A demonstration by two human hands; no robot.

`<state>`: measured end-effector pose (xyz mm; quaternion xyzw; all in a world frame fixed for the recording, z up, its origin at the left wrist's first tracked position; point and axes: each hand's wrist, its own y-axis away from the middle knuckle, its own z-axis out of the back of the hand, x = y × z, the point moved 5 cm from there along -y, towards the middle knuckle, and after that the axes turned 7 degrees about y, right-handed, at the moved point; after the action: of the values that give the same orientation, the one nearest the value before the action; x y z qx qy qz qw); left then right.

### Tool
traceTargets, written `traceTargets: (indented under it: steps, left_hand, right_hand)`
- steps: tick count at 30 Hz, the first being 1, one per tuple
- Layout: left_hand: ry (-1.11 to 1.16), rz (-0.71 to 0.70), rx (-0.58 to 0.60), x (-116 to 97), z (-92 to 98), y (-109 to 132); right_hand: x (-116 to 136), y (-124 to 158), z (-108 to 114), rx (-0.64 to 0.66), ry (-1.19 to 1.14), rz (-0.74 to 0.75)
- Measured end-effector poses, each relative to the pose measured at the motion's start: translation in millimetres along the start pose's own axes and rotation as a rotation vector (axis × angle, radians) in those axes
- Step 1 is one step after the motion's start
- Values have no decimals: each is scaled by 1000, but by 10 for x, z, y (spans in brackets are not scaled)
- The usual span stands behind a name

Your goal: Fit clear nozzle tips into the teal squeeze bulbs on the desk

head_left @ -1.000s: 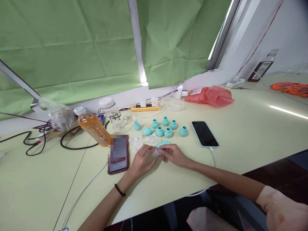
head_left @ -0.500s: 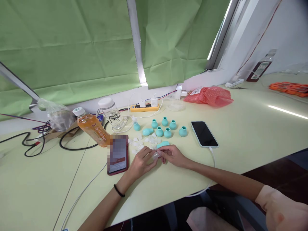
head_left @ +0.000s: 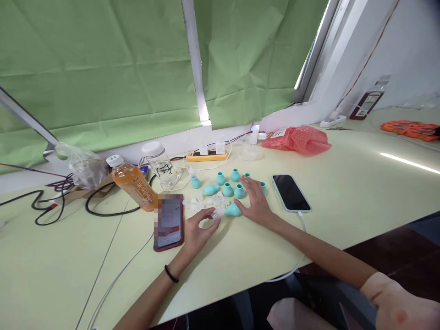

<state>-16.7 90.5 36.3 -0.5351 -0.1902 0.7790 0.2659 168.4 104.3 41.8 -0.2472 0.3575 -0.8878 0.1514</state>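
My left hand [head_left: 200, 231] pinches a small clear plastic nozzle [head_left: 217, 213] between thumb and fingers. A teal rubber bulb [head_left: 233, 210] lies on its side at the nozzle's right end; I cannot tell whether the two are joined. My right hand [head_left: 256, 204] is open above the table, its thumb close to that bulb and its fingers stretched towards a standing teal bulb [head_left: 247, 175], which they partly cover. More teal bulbs [head_left: 227, 189] stand mouth up just beyond. Behind my left hand lie several loose translucent plastic parts [head_left: 197, 201].
A phone in a red case [head_left: 169, 224] lies left, and another phone [head_left: 291, 192] with a cable lies right. An orange drink bottle [head_left: 134, 183] and a clear water bottle [head_left: 161, 165] stand at left. Behind are a yellow power strip [head_left: 206, 156] and red bubble wrap [head_left: 297, 140].
My right hand has left the clear nozzle, moved up and right, and opened over the teal bulbs. My left hand keeps the nozzle, slightly further left. The near bulb is less covered.
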Motion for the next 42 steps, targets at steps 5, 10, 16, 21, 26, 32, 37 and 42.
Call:
traceTargets:
  steps: [5, 10, 16, 21, 26, 32, 37, 42]
  left_hand:
    - [67, -5, 16, 28, -3, 12]
    - [73, 42, 27, 71, -17, 1]
    - [21, -5, 51, 28, -20, -24]
    - [68, -28, 44, 6, -14, -30]
    - [180, 154, 8, 106, -24, -7]
    - [260, 169, 78, 102, -57, -12]
    - [320, 238, 74, 122, -64, -8]
    - [295, 208, 97, 96, -73, 11]
  right_hand:
    - [-150, 2, -222, 188, 141, -66]
    - [-233, 19, -229, 190, 143, -147]
    - [-221, -6, -176, 103, 55, -153]
    - [50, 0, 66, -126, -175, -10]
    - [275, 64, 120, -6, -335, 116]
    - [312, 91, 67, -6, -369, 219]
    - [283, 74, 63, -7, -359, 197]
    - [316, 116, 32, 137, -381, 222]
